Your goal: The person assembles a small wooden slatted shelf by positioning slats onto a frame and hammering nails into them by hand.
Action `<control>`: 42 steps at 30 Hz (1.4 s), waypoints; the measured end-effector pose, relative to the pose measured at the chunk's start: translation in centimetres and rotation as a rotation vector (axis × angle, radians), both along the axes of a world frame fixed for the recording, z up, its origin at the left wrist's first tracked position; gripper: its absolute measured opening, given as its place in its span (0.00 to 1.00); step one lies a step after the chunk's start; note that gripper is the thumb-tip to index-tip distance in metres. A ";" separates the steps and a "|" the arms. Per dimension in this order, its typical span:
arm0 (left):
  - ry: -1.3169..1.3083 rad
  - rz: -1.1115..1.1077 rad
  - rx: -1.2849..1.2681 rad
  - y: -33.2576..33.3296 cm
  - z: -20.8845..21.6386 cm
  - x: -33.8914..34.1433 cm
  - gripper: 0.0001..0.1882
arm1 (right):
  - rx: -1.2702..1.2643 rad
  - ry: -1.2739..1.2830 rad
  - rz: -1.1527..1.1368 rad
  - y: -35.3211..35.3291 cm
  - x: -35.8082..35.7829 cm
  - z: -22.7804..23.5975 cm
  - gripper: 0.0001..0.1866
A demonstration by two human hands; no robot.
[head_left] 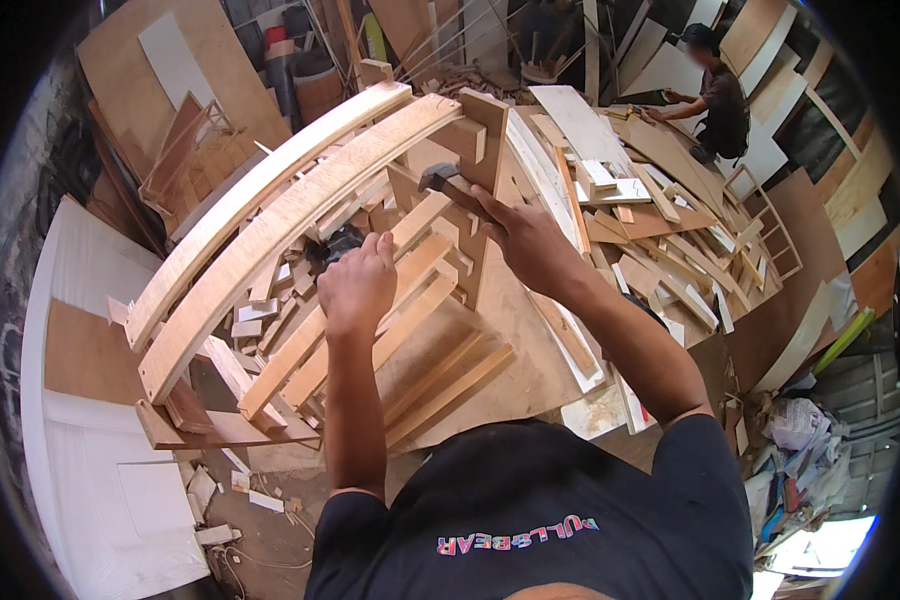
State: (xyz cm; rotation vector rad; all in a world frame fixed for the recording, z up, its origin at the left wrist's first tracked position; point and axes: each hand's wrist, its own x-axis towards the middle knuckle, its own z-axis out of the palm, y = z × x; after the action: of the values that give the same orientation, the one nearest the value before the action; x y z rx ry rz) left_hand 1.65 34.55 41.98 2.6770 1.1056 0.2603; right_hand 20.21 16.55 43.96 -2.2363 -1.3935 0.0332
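Observation:
My right hand (pixel 520 235) is closed round the handle of a hammer (pixel 438 177), whose dark head is raised near the upright wooden end board (pixel 480 135) of a frame. My left hand (pixel 358 283) is closed over a wooden slat (pixel 420 222) in the frame's middle; its fingertips are partly hidden. Two long curved wooden rails (pixel 300 215) arch along the far left side of the frame. Lower slats (pixel 400 330) run side by side below my left hand. A black object (pixel 340 243) shows just behind that hand.
Wood offcuts (pixel 660 260) are heaped on the right, with more inside the frame. Another person (pixel 715 100) works at the back right. A white-covered panel (pixel 100 470) stands at left. Plywood sheets (pixel 140 60) lean at the back. Plastic bags (pixel 800 430) lie at right.

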 end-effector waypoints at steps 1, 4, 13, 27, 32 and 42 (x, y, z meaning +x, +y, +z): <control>-0.004 0.007 0.002 -0.2 0.1 -0.2 0.28 | 0.057 -0.037 -0.002 0.0 -0.3 0.3 0.27; 0.012 -0.003 0.006 0.2 -0.3 0.1 0.27 | 0.100 -0.091 -0.022 -0.6 -1.3 0.6 0.26; -0.001 -0.035 0.011 0.8 -1.2 0.1 0.27 | -0.059 -0.033 -0.042 0.2 -0.6 0.6 0.30; 0.050 -0.009 0.010 0.3 -0.3 0.5 0.28 | -0.040 -0.167 -0.040 0.1 -0.8 0.0 0.30; 0.030 -0.025 -0.026 0.7 -0.5 0.0 0.28 | -0.043 0.034 -0.046 0.7 -1.0 2.9 0.29; 0.063 0.006 -0.028 -0.1 0.6 0.5 0.28 | 0.004 -0.012 0.025 0.7 0.0 1.5 0.29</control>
State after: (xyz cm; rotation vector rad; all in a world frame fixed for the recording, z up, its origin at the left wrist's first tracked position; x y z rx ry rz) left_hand 2.16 34.44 42.59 2.6746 1.1267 0.1608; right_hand 20.25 17.25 45.47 -2.2192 -1.4265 0.0249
